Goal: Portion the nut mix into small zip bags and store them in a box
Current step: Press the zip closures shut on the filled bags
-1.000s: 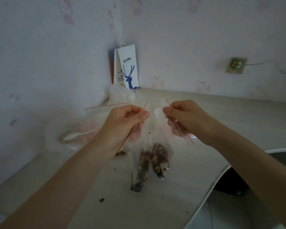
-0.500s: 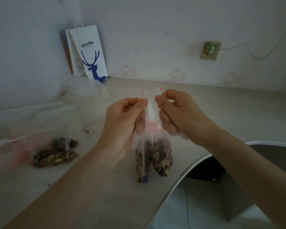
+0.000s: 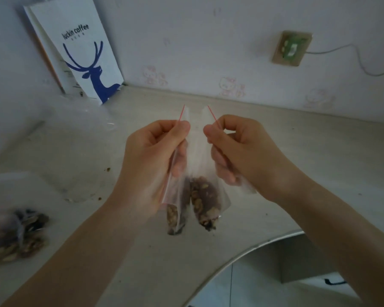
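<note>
Left grip [image 3: 151, 169]: pinches zip bag [image 3: 196, 149] rim at red strip.
Right grip [image 3: 242, 156]: pinches opposite rim.
Place: zip bag hangs above tabletop [image 3: 308, 156], nuts [image 3: 203, 201] at bottom.
Paper bag [image 3: 82, 52]: reads "luckin coffee".

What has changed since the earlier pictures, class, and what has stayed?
The view swung left, so the nut mix came into sight. Left hand and right hand drew the top edges of the zip bag closer. Unchanged: both hands pinch it above the counter; coffee bag in corner.
</note>
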